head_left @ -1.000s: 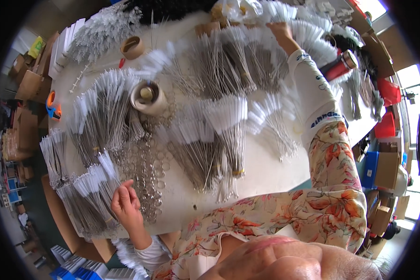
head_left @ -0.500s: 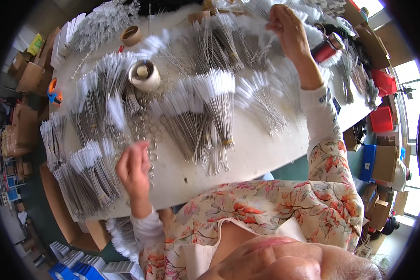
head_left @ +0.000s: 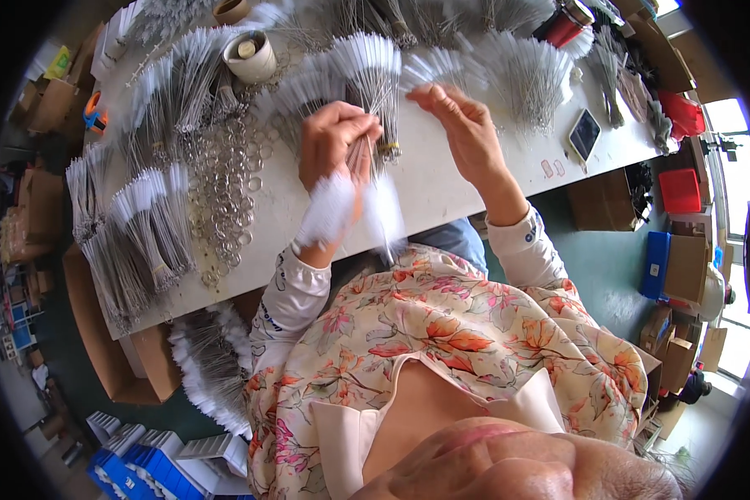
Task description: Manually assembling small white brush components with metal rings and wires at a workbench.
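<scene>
Head view: the person is leaning over a pale surface (head_left: 442, 179) that's pretty much loaded with wire stuff, and both hands are up near the middle of the frame. Left hand (head_left: 329, 146) has a closed grip on a couple of wire brushes (head_left: 383, 210), thin stems tucked into the curled fingers and fluffy white heads hanging down below the fist, one of them smeared by motion blur. Right hand (head_left: 471, 137) is just right of center, thumb and index close together and pointing toward the left one, well apart from it though. Honestly can't tell if that grip has a thin wire pinched in it or nothing at all.

Right behind the left hand sits a banded brush bundle (head_left: 367, 62), white ends up, stems pointing toward the person. More brushes (head_left: 529, 79) fan out at upper right, with a phone (head_left: 585, 135) lying near them and a red bottle (head_left: 562, 29) up by the top edge. Left of center there's a messy pile of metal rings (head_left: 225, 196), and next to it a row of brush bunches (head_left: 150, 208) along the left end. A pale round container (head_left: 261, 68) stands above the rings.

Off the surface, lower left, there's an open cardboard box (head_left: 154, 354), a bunch of white brushes (head_left: 212, 367) beside it, and blue bins (head_left: 129, 479) at the bottom.
</scene>
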`<action>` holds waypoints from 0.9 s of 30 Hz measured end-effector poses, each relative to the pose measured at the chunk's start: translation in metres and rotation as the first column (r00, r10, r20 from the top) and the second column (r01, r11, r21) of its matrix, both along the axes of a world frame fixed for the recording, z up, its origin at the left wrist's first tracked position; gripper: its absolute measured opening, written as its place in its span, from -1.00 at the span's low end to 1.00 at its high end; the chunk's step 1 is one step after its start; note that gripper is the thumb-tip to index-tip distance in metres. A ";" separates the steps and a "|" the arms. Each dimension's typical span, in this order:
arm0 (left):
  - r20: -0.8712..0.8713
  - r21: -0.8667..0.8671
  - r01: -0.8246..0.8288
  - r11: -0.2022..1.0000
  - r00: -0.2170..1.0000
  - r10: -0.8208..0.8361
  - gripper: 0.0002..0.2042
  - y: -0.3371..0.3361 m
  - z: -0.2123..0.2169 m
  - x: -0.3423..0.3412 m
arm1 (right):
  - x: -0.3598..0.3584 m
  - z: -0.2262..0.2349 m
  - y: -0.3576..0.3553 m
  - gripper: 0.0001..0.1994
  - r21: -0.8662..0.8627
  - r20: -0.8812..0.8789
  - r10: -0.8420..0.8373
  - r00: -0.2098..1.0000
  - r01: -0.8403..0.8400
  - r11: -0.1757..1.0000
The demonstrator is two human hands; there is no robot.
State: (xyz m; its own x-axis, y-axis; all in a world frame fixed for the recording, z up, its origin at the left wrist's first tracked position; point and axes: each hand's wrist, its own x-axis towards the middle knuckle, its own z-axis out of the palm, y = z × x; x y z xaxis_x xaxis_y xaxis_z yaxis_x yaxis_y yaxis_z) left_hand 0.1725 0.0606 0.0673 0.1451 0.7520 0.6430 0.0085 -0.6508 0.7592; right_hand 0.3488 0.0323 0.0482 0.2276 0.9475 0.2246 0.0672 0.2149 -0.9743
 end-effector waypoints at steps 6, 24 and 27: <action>-0.273 0.253 0.203 0.946 0.953 -0.131 -0.69 -0.026 -0.061 0.002 | -0.039 -0.041 -0.025 -0.78 -0.074 -0.892 0.070 0.446 -0.298 0.952; -0.240 0.052 0.225 0.973 0.949 -0.206 -0.78 -0.070 -0.092 -0.059 | -0.042 -0.008 -0.060 -0.86 -0.634 0.163 0.639 0.752 -0.416 0.652; -0.327 0.148 0.333 0.931 0.905 -0.271 -0.81 -0.063 -0.057 -0.071 | -0.041 -0.002 -0.062 -0.77 -0.607 -0.451 0.590 0.670 -0.715 0.348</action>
